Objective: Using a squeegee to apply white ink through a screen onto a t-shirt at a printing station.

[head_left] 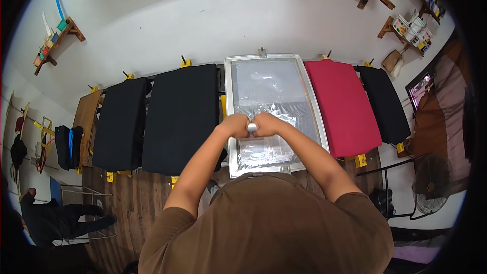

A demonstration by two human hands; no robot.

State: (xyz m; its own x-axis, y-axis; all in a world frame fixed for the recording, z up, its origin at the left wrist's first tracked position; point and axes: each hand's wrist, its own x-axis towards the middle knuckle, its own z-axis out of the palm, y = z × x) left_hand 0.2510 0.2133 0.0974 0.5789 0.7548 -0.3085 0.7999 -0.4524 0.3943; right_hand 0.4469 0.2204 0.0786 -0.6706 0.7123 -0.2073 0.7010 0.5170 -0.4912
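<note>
A: Where are the hands, and what do they hold?

B: Left hand (234,125) and right hand (268,124) are together, knuckle to knuckle, both clamped on a short grey handle (251,127); only its end shows between the fists; what lies below the handle is hidden.

A: What lies under them?

B: A metal-framed printing screen (271,109), flat on the bench, its mesh silvery grey; the fists sit over its middle, toward the near half.

A: And beside it?

B: To the left, just beside, a black garment on a pallet (180,116), then a second black garment (120,122); to the right, a red garment (342,106) touching the frame's edge, then another black one (386,102); a floor fan (431,182) stands at lower right.
</note>
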